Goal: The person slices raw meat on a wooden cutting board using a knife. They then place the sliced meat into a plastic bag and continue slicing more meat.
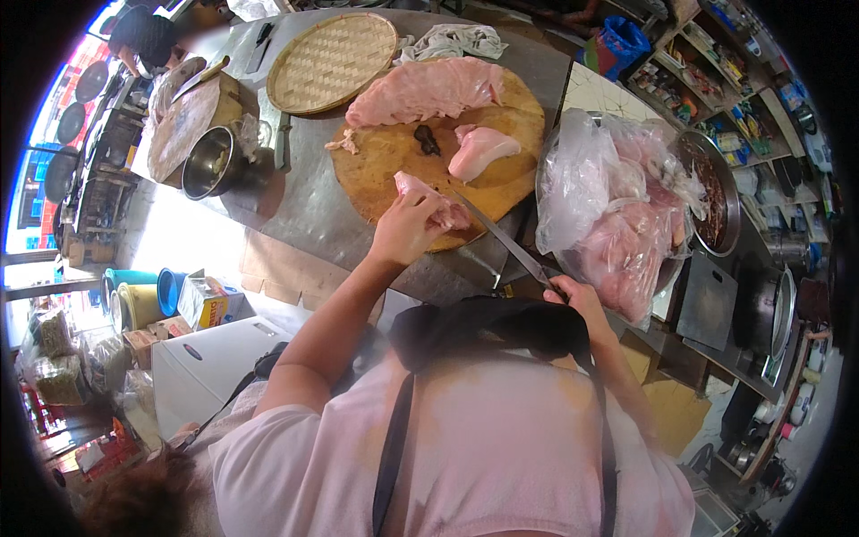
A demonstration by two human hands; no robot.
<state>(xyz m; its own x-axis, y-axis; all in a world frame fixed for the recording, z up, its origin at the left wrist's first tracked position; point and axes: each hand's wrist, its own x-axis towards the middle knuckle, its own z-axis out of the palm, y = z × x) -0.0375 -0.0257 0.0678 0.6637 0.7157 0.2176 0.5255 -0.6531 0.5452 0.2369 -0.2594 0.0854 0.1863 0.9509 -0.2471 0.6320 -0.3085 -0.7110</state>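
My left hand [409, 225] presses on a piece of raw meat [451, 211], likely chicken, at the near edge of a round wooden chopping board [376, 168]. In my right hand [576, 295] is the handle of a long kitchen knife [510, 247]; its blade points up and left, with the tip over the board just right of that meat. A smooth raw chicken breast [483, 153] lies beyond the tip. Farther back rests a large pile of raw pink meat [429, 90]. Between them sits a small dark item [427, 139], and a meat scrap [343, 143] lies at the board's left edge.
Right of the board, a basin holds plastic bags of raw meat [627, 215]. A round woven bamboo tray [333, 62] and a crumpled cloth [455, 41] lie behind. Leftward are another knife [282, 142], a metal bowl [209, 163] and a wooden block [191, 127]. Another person [144, 37] stands far left.
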